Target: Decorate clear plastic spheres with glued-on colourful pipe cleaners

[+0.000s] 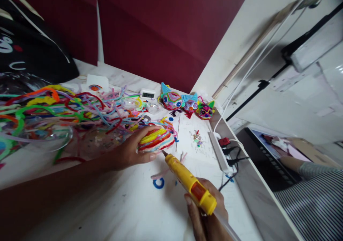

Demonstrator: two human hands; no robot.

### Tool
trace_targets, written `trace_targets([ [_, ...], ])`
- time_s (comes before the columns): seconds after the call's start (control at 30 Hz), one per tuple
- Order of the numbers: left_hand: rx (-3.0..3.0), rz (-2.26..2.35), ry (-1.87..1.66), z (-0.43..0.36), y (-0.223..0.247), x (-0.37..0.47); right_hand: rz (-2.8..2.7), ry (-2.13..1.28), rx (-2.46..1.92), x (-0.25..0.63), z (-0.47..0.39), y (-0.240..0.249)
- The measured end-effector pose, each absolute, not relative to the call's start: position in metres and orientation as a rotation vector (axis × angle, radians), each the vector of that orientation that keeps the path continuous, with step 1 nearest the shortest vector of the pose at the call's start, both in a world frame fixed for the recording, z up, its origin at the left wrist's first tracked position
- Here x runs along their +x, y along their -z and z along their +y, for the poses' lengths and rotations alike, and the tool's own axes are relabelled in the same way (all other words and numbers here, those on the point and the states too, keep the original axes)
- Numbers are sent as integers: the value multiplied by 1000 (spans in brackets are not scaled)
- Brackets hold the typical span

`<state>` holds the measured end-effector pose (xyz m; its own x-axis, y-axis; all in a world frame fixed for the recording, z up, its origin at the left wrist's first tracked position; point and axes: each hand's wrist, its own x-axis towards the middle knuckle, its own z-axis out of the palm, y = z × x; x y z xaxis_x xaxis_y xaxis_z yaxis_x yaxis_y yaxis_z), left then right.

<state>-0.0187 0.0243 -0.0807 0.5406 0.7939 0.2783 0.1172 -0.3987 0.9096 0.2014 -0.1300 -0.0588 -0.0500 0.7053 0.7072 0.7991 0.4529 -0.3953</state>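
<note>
My left hand is closed around a rounded ball covered in striped pipe cleaners of yellow, red, white and light blue. In my right hand is a yellow hot glue gun, a clear glue stick coming out of its rear. The nozzle points up and left and sits at the ball's lower right edge; whether it touches is hard to tell. A blue pipe cleaner ring and a pink pipe cleaner piece lie on the white table below the ball.
Loose pipe cleaners heap at the left. Several finished animal heads stand at the back, near a small digital clock. A power strip with cables lies along the right edge. Beyond it shows another person's striped sleeve.
</note>
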Motion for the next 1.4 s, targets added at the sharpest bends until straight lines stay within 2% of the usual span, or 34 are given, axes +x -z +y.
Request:
trace_targets([
  [0.97, 1911, 712, -944, 24, 76, -19, -1778, 124, -1359, 207, -135, 63],
  [1.13, 1910, 730, -947, 24, 76, -18, -1799, 23, -1330, 205, -134, 59],
  [1.4, 1937, 717, -982, 24, 79, -19, -1844, 128, -1319, 212, -135, 61],
])
